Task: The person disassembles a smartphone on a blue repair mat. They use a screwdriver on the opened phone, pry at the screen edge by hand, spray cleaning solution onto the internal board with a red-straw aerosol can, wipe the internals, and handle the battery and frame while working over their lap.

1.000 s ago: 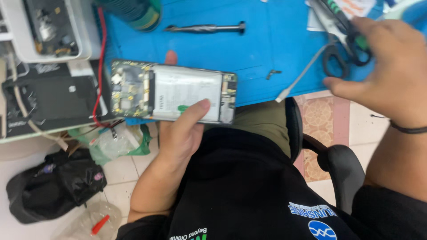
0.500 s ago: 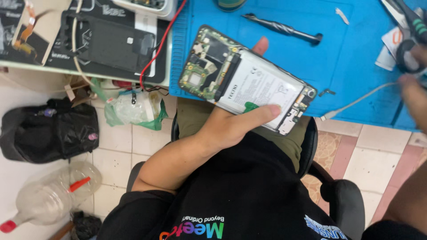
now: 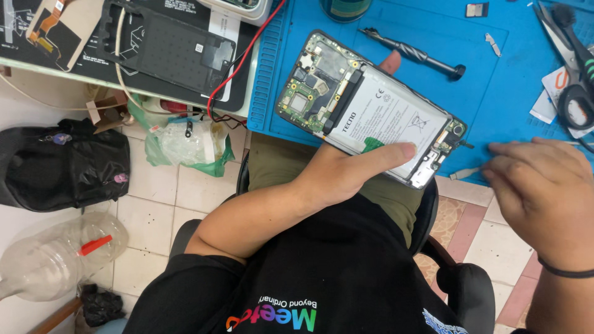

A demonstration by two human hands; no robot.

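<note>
My left hand (image 3: 346,176) holds an opened phone (image 3: 371,105) with its back off. The circuit board and a white battery face up. My thumb lies across the battery's lower edge, and a fingertip shows behind the phone's far side. The phone hangs tilted over the front edge of the blue work mat (image 3: 495,80). My right hand (image 3: 544,192) hovers at the mat's front edge, right of the phone. Its fingers are bent and point left, and nothing shows in them. A small pale metal piece (image 3: 464,174) lies just ahead of its fingertips.
A dark screwdriver (image 3: 414,54) lies on the mat beyond the phone, and scissors (image 3: 572,86) at the far right. A black back cover (image 3: 173,52) with cables sits on the left. A black bag (image 3: 62,164), a plastic bottle (image 3: 55,256) and a green bag (image 3: 185,142) are on the tiled floor.
My right hand has come down from the scissors to the mat's front edge beside the phone. The left hand has tilted the phone and kept hold of it.
</note>
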